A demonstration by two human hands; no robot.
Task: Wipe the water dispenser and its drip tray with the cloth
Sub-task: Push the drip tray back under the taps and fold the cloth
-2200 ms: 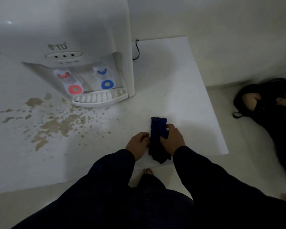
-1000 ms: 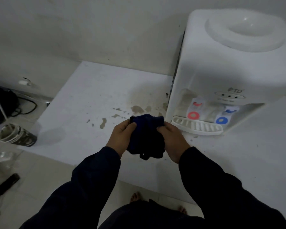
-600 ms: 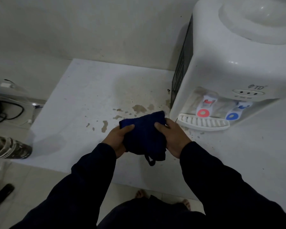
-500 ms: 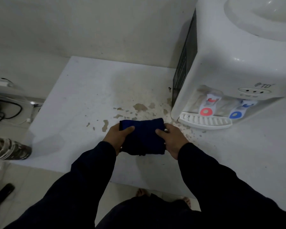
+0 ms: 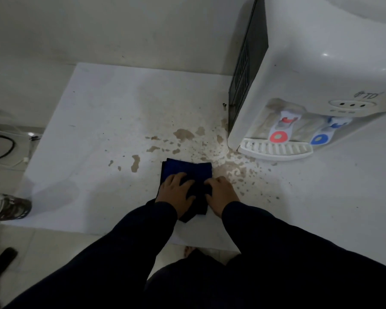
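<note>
The cloth [image 5: 187,169] lies on the tabletop [image 5: 94,134], near the dispenser [image 5: 321,63]. The left hand [image 5: 176,192] presses it, spread flat. The right hand [image 5: 222,194] touches its edge; pinching or not, I cannot tell. Best fold it thick, then hold tight.

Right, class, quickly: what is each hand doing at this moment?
Left hand: open, pressing flat on the cloth.
Right hand: on the cloth's edge; pressing or pinching cannot be told.

Head-worn view, steeply downward, close over table [image 5: 94,121]
</note>
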